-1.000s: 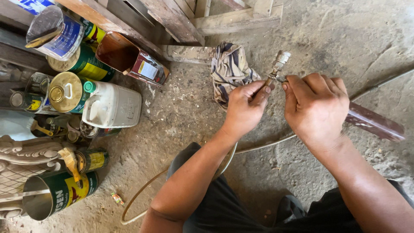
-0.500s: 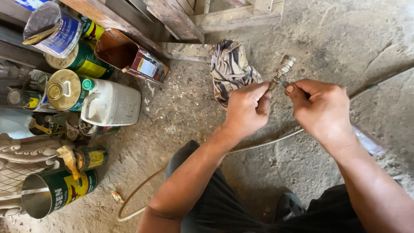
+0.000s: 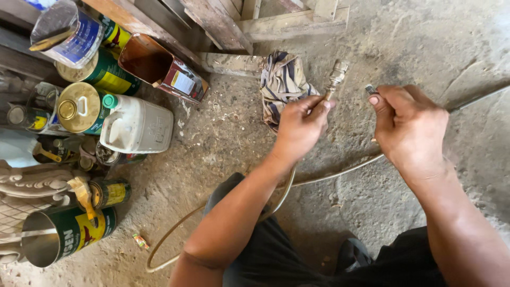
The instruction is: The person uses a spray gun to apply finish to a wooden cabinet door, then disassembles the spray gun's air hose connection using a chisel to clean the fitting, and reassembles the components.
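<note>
Since the earlier frames your hands have drawn apart: your left hand [image 3: 300,127] is clenched on the hose [image 3: 223,212] just below its brass fitting [image 3: 337,74], which now stands free, while your right hand [image 3: 409,125] pinches a small dark part [image 3: 370,89] beside it, so the two pieces appear separated. Left of you on the floor [image 3: 425,42] stand a white jug [image 3: 139,126] with green cap, green-and-yellow cans [image 3: 79,106], a blue-labelled can [image 3: 69,33] and an open brown carton [image 3: 159,66]; a striped rag [image 3: 284,79] lies near the fitting.
</note>
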